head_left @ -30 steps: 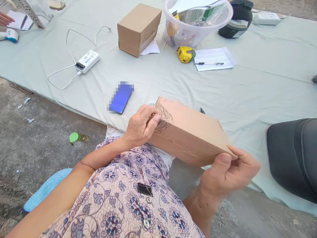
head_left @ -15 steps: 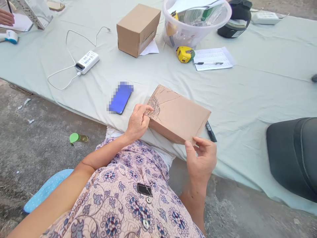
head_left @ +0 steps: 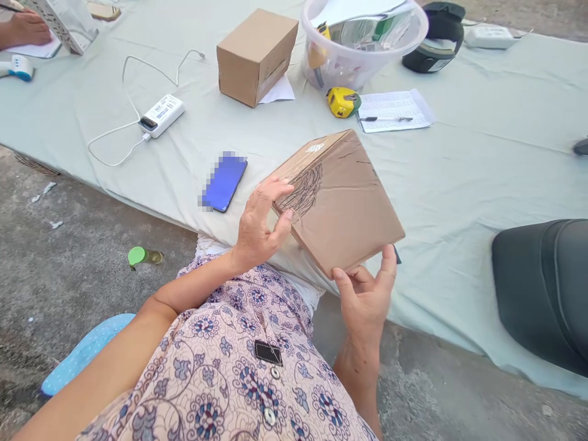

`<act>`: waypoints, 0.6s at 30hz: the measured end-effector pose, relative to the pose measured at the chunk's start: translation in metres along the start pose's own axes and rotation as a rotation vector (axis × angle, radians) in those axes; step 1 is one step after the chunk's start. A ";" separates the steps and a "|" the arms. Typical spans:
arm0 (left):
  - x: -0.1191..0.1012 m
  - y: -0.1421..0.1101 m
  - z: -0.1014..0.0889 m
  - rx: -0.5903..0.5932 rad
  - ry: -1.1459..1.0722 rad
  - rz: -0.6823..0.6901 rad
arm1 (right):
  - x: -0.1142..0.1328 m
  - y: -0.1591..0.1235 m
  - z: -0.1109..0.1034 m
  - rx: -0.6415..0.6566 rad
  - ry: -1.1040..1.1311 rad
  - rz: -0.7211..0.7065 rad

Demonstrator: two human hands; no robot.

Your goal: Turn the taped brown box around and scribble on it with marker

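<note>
Left hand (head_left: 258, 225) pinches the scribbled cardboard box (head_left: 351, 205) at its left edge, right hand (head_left: 366, 298) at its near corner; I hold it tilted over the tabletop (head_left: 463, 177), apparently marked already, not yet laid flat.

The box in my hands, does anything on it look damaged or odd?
Yes: a dense dark scribble marks the held box by the left hand, odd against mostly plain cardboard. Thin dark lines near its far corner could be creases or pen strokes; I can't tell which.
</note>
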State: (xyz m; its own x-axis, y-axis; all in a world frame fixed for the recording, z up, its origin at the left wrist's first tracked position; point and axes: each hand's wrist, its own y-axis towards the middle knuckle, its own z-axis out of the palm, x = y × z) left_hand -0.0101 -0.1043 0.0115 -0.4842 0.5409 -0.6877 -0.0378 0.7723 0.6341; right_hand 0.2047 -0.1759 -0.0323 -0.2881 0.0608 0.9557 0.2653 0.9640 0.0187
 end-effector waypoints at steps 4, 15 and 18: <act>-0.016 0.002 0.003 0.111 0.070 0.224 | -0.014 -0.001 0.021 0.106 0.108 0.105; -0.008 -0.002 0.009 0.241 0.106 0.438 | -0.013 0.023 -0.006 -0.166 -0.127 0.029; -0.007 0.001 0.008 0.313 0.153 0.388 | -0.007 0.026 -0.002 -0.097 -0.077 -0.094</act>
State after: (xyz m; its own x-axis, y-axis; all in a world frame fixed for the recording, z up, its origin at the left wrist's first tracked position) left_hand -0.0003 -0.1049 0.0139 -0.5336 0.7706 -0.3486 0.4221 0.5998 0.6798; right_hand 0.2153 -0.1514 -0.0378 -0.3844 -0.0058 0.9232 0.3206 0.9369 0.1393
